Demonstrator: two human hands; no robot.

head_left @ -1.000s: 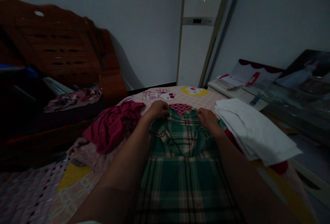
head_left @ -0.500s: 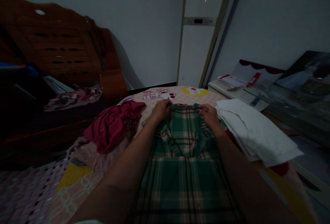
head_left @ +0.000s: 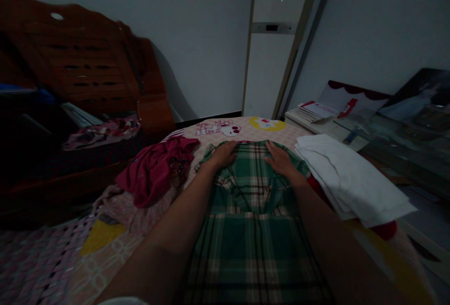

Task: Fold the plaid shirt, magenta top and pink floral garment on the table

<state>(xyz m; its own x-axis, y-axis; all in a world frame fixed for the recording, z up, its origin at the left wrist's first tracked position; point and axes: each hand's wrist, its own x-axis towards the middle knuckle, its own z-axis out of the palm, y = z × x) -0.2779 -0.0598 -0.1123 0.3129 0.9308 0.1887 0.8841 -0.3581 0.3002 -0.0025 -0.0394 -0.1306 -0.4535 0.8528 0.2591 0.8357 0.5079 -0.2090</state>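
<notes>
A green plaid shirt [head_left: 251,230] lies spread on the patterned bedsheet [head_left: 242,129] in front of me. My left hand [head_left: 223,153] rests flat on its far left edge, fingers stretched out. My right hand [head_left: 280,158] lies flat on the far right part, fingers also extended. Both hands press on the cloth and hold nothing.
A crumpled magenta garment [head_left: 154,169] lies left of the shirt. A folded white cloth stack [head_left: 348,181] sits to the right over something red. A wooden headboard [head_left: 80,61] stands at left. Papers and a glass-topped surface [head_left: 355,122] are at right.
Both hands were pinching the shirt's far edge and pulled it outward; now they have let go and lie flat on the cloth.
</notes>
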